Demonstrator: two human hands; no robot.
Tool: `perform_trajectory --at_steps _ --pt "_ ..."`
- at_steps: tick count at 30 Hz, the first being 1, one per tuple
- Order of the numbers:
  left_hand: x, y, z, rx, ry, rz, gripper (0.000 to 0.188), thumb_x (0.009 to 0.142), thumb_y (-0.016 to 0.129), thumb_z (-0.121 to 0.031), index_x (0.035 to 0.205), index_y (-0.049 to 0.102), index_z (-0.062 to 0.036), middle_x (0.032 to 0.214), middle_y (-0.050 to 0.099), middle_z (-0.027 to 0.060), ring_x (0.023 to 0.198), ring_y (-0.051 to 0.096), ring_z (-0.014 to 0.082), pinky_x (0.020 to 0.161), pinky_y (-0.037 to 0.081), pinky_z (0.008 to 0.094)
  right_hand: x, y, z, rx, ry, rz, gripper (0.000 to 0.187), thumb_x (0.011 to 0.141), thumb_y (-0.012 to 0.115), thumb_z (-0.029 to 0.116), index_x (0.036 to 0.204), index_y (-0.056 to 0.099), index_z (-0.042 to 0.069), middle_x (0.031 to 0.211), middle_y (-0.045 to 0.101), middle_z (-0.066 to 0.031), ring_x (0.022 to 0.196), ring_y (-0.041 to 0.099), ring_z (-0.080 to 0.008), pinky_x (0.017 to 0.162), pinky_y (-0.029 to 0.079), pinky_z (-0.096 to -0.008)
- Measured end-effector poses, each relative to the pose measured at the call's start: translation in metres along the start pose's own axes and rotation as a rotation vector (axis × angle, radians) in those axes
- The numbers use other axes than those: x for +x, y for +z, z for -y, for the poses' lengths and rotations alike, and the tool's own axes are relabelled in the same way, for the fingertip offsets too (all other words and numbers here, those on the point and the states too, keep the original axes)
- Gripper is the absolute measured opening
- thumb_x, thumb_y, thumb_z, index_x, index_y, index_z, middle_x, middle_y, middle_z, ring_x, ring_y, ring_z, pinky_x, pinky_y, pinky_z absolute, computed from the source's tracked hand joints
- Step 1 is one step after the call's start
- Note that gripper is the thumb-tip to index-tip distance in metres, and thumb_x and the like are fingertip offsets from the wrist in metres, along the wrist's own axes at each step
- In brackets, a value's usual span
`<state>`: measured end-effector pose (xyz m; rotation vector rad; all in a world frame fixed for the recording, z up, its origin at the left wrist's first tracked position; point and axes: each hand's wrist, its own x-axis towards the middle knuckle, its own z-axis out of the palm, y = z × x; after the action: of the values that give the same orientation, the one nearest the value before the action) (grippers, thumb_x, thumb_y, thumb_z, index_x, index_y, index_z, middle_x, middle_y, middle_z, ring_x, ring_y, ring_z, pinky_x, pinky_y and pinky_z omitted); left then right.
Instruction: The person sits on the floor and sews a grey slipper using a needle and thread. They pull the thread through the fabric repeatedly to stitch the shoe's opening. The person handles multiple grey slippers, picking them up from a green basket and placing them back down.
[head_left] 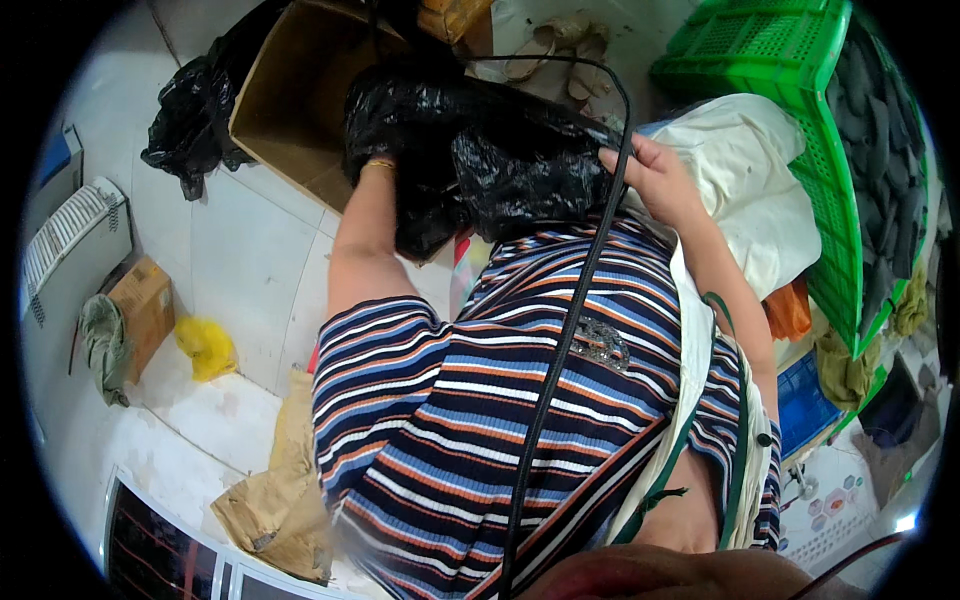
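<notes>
Far left of the frame there's a white slatted unit (75, 235) by the edge, and below it a greyish-green cloth (103, 345) slumped against a small brown carton (145, 300), with a crumpled yellow bag (207, 348) on the tiles just to the right. Up in the upper left is a scrunched heap of black plastic (190, 125), right beside an open cardboard box (285, 115) that's tipped so you can see inside. Lower left has a wrinkled brown sheet (270, 490) on the floor. Next the left forearm (365, 240) comes up, gold-coloured bracelet (379, 162) at the wrist, and the left hand is buried in the big black plastic bag (535, 165), so I honestly can't tell if it's gripping anything. That bag sits upper centre, bunched up and overlapping the box, just above the striped top (520, 360) the person's wearing. A black cable (560, 370) arcs over the lot, and a pair of light sandals (570, 55) is up top. The right hand (660, 180) is right of centre, thumb and fingers pinched on the bag's right end. Just beyond it there's a white cloth (750, 170), then a green crate (765, 60), and dark grey pieces (875, 160) piled at far right.
</notes>
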<state>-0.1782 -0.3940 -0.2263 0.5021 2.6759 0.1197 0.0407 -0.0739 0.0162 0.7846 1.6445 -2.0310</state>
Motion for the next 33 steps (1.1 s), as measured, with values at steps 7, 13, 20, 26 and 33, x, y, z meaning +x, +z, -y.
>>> perform_trajectory --at_steps 7,13,20,26,33 --pt "0.012 0.047 -0.066 -0.069 0.119 0.105 0.039 0.094 0.048 -0.029 0.119 0.067 -0.0058 0.131 0.059 0.0185 0.118 0.058 0.0373 0.102 0.045 0.0437 -0.01 -0.003 -0.005 -0.017 0.063 0.015 0.017 0.096 0.062 0.018 0.103 0.063 0.002 0.088 0.062 0.0049 0.08 0.054 -0.0045 0.073 0.047 -0.0232" --pt "-0.008 0.061 -0.06 -0.08 0.155 0.16 0.039 0.094 0.048 -0.029 0.119 0.067 -0.0057 0.131 0.059 0.0185 0.118 0.058 0.0373 0.101 0.045 0.0437 -0.006 0.005 0.007 -0.029 0.059 0.008 0.016 0.096 0.062 0.016 0.103 0.063 0.002 0.088 0.062 0.005 0.079 0.053 -0.004 0.072 0.046 -0.0227" --pt "-0.017 0.051 0.025 -0.025 0.009 0.094 0.039 0.094 0.048 -0.029 0.119 0.067 -0.0055 0.131 0.059 0.0185 0.117 0.058 0.0372 0.101 0.045 0.0438 0.002 0.009 0.003 0.043 0.036 -0.032 0.016 0.096 0.063 0.016 0.103 0.064 0.002 0.089 0.063 0.0048 0.08 0.054 -0.004 0.074 0.046 -0.0219" --pt "0.007 -0.004 0.097 0.004 -0.155 -0.029 0.039 0.094 0.048 -0.029 0.119 0.067 -0.0054 0.13 0.06 0.0185 0.117 0.058 0.0372 0.101 0.045 0.0438 0.004 0.006 0.016 -0.02 0.088 -0.051 0.022 0.094 0.064 0.016 0.113 0.065 0.004 0.09 0.065 0.0035 0.081 0.058 -0.0052 0.075 0.046 -0.0211" --pt "0.02 -0.055 0.146 0.009 -0.277 -0.131 0.04 0.094 0.047 -0.029 0.119 0.067 -0.0053 0.13 0.06 0.0184 0.117 0.059 0.0371 0.101 0.045 0.0438 -0.031 0.012 0.041 0.393 -0.026 0.041 0.027 0.092 0.062 0.01 0.117 0.064 0.0 0.104 0.07 -0.0043 0.092 0.065 -0.0105 0.085 0.051 -0.0251"
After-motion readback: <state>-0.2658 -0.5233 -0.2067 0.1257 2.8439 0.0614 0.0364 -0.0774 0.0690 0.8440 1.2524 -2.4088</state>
